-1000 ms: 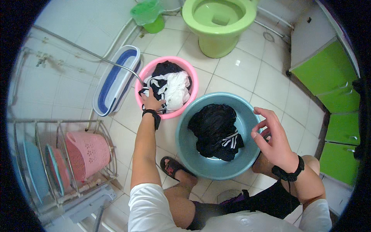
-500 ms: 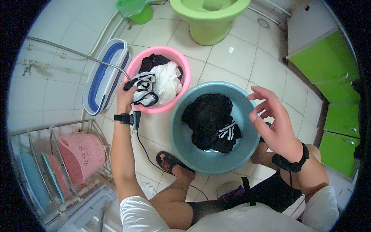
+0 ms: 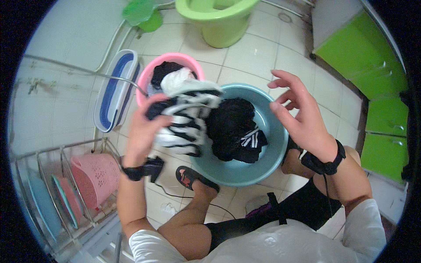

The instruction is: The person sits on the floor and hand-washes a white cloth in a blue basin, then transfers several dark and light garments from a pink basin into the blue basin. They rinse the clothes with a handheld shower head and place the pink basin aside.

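My left hand (image 3: 147, 125) grips a black-and-white striped garment (image 3: 186, 120), blurred by motion and lifted between two basins. The garment covers part of the pink basin (image 3: 193, 61) at the back left and reaches over the near rim of the blue-green basin (image 3: 274, 153). Black clothing (image 3: 232, 127) lies in the blue-green basin, with a white-striped patch on its right side. Inside the pink basin are a black cloth (image 3: 164, 72) and a white cloth (image 3: 177, 81). My right hand (image 3: 298, 109) hovers over the right rim of the blue-green basin, fingers apart, holding nothing.
A metal hose (image 3: 101, 75) runs from the left wall to the pink basin. Beside it leans a blue-and-white folding tub (image 3: 116, 92). A rack (image 3: 66, 153) holds a pink basket (image 3: 98, 175). At the back stands a green toilet (image 3: 221, 30); green cabinets (image 3: 383, 122) line the right.
My left hand has raised the striped garment out of the pink basin and brought it nearer, toward the blue-green basin. My right hand stays open over the rim. The view has shifted slightly.
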The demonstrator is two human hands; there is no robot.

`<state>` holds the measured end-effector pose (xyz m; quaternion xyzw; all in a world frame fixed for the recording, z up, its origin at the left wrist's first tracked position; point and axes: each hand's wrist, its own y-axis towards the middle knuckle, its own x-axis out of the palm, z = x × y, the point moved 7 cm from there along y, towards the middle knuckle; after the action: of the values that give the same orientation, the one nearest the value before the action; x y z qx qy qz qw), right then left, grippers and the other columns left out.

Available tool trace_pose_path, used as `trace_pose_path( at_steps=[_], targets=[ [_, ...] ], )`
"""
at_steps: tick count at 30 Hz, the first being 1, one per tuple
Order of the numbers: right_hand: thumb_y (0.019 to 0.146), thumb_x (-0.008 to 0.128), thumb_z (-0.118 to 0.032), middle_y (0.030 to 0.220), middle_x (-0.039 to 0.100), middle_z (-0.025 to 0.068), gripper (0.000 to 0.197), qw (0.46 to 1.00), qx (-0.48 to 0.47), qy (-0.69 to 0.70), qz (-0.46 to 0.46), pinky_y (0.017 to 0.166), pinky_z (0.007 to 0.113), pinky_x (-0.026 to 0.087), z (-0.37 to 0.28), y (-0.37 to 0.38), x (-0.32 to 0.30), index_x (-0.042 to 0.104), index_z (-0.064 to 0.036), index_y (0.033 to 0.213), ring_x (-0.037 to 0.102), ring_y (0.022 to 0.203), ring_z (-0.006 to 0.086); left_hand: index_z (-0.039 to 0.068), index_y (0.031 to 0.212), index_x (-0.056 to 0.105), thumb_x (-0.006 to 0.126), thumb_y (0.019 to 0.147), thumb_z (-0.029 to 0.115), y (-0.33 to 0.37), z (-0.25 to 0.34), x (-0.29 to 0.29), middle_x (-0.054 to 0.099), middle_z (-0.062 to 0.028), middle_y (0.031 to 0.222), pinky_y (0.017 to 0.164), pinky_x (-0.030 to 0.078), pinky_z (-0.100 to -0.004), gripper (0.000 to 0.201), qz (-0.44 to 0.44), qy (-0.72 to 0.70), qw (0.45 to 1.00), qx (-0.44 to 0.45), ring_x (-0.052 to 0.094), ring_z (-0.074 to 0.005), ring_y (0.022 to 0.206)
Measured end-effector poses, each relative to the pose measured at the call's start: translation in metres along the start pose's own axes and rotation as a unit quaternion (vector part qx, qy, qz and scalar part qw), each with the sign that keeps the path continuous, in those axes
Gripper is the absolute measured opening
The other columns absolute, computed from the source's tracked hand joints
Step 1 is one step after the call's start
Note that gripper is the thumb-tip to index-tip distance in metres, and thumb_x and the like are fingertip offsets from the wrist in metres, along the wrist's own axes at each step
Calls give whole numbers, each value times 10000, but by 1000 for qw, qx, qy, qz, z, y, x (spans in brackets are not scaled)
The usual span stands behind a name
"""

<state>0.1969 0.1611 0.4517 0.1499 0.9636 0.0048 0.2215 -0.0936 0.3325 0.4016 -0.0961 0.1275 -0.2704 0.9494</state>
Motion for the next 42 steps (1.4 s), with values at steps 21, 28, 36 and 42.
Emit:
trace_pose_path(
  at_steps=[21,28,36,42],
  targets=[
    [862,632,-10,1174,609,111,613,998,45,-19,-40,704,275,507,10,8,16,411,-75,1430,610,831,137,205,1589,27,914,613,349,190,-275,-1,93,-494,1473,1091,399,-463,1326,55,459,878,-125,405,-562,1305],
    [871,630,-18,1087,624,107,600,999,39,-7,-26,681,275,506,17,15,1,413,-77,1427,603,775,137,57,1212,598,726,713,123,205,-264,-24,668,-282,1052,885,517,-449,520,206,341,916,-54,659,-419,1013],
    [876,631,-24,1050,631,94,582,1000,18,6,-2,644,266,501,12,3,-16,423,-84,1416,595,738,121,-6,1229,612,666,779,50,168,-169,-66,694,-162,1092,897,502,-354,456,224,171,956,84,668,-270,1007],
    [878,640,-43,1028,633,83,569,999,7,19,28,624,264,503,8,-3,-27,432,-97,1404,591,722,124,-26,1225,590,685,821,4,106,-68,-66,681,-94,1108,897,483,-291,416,145,127,975,114,631,-162,1006]
  ],
)
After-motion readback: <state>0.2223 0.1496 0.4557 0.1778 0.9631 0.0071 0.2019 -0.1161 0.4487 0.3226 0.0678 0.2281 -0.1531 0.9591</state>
